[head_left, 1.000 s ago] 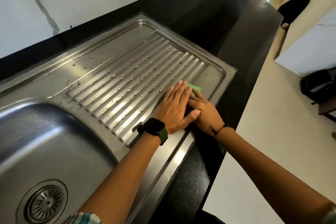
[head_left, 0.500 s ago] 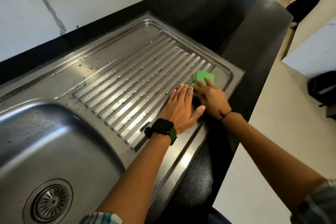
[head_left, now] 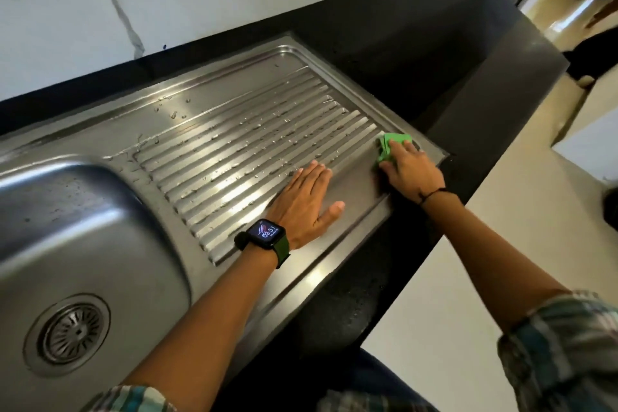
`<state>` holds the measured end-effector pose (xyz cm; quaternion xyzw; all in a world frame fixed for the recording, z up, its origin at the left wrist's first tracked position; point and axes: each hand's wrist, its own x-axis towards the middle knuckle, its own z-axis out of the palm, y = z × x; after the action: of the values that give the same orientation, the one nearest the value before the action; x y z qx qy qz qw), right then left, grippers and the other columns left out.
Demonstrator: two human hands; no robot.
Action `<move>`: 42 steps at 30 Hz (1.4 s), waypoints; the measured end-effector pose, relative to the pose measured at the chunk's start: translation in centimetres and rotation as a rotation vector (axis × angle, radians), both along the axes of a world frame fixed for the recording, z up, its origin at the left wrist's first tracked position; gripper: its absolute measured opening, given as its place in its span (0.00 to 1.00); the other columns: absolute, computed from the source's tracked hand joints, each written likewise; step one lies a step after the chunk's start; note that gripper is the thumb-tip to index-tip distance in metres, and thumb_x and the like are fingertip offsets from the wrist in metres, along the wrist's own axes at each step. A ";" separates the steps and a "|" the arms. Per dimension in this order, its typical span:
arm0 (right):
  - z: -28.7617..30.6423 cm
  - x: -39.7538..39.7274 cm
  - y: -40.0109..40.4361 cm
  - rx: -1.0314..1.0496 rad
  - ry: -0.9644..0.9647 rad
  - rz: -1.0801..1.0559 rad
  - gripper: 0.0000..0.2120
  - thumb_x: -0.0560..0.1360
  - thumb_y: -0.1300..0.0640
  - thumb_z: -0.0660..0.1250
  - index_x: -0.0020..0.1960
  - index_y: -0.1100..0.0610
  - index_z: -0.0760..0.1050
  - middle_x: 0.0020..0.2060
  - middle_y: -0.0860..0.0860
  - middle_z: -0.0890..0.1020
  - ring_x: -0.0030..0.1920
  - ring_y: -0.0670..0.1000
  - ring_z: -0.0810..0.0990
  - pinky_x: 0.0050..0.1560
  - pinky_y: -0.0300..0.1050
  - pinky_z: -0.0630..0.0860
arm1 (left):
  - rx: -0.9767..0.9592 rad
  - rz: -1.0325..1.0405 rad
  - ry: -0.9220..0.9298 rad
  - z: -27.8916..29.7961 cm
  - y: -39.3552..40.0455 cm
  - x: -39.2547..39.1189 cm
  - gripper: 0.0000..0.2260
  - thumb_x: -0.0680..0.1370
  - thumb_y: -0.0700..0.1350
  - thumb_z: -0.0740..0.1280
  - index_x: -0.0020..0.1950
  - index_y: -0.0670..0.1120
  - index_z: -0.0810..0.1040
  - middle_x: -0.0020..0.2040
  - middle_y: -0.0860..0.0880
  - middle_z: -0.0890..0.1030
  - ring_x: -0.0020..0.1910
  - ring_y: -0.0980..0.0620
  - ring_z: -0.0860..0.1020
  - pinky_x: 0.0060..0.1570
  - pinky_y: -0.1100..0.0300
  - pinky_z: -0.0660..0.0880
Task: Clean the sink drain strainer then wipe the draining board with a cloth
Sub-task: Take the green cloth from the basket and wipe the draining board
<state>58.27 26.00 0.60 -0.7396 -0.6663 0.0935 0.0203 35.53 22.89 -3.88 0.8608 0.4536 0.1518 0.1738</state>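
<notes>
green cloth (head_left: 389,146), crumpled, pressed under right hand (head_left: 413,173) fingers at board (head_left: 234,130) corner. left hand (head_left: 306,202) flat, released, beside it on wet ridges. strainer (head_left: 71,333) seated in basin (head_left: 67,227), below left wrist.

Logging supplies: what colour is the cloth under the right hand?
Bright green cloth, seen in the head view.

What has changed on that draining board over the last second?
The right hand has slid the green cloth away from the left hand, out to the far right corner of the draining board; a second ago the two hands touched, now bare steel lies between them. The left hand stays flat on the ribs. Water drops still dot the ribs, and the strainer sits in the drain as before.
</notes>
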 end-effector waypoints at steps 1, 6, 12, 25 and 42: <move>0.1 0.8 0.6 -0.008 -0.001 0.003 0.21 0.78 0.48 0.56 0.68 0.57 0.61 0.67 0.63 0.66 0.64 0.66 0.68 0.62 0.59 0.68 | 0.010 0.012 0.009 -0.1 0.0 0.2 0.38 0.72 0.66 0.37 0.74 0.41 0.53 0.75 0.41 0.57 0.75 0.48 0.51 0.72 0.57 0.44; -0.5 -0.4 -1.2 0.012 0.093 0.091 0.21 0.79 0.53 0.56 0.70 0.58 0.59 0.69 0.66 0.63 0.68 0.67 0.64 0.65 0.59 0.67 | 0.080 0.063 0.010 -0.2 0.9 2.3 0.40 0.72 0.67 0.33 0.74 0.41 0.53 0.75 0.41 0.56 0.75 0.51 0.50 0.72 0.58 0.43; -0.7 -0.5 -3.8 0.121 0.081 0.642 0.24 0.77 0.55 0.60 0.70 0.59 0.62 0.68 0.60 0.70 0.71 0.63 0.61 0.71 0.56 0.57 | 0.075 0.185 -0.094 0.6 1.5 7.5 0.34 0.74 0.61 0.39 0.73 0.41 0.57 0.75 0.43 0.59 0.75 0.50 0.53 0.72 0.60 0.43; -1.8 2.7 4.2 0.137 0.251 0.275 0.25 0.71 0.51 0.68 0.63 0.59 0.65 0.69 0.63 0.62 0.68 0.65 0.63 0.67 0.59 0.63 | -0.032 0.725 -0.058 0.6 -2.1 2.3 0.30 0.75 0.57 0.44 0.73 0.41 0.57 0.75 0.42 0.58 0.75 0.47 0.52 0.74 0.53 0.46; -0.6 0.5 4.4 0.110 0.039 0.429 0.21 0.74 0.56 0.62 0.67 0.53 0.68 0.68 0.63 0.67 0.67 0.63 0.66 0.63 0.55 0.69 | 0.001 0.598 -0.002 0.3 -2.7 1.9 0.30 0.76 0.57 0.46 0.74 0.42 0.55 0.75 0.43 0.57 0.76 0.48 0.51 0.72 0.57 0.41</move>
<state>58.73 30.36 0.00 -0.5769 -0.8118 0.0734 0.0530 37.46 20.18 -3.54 0.6889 0.6868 0.1972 0.1214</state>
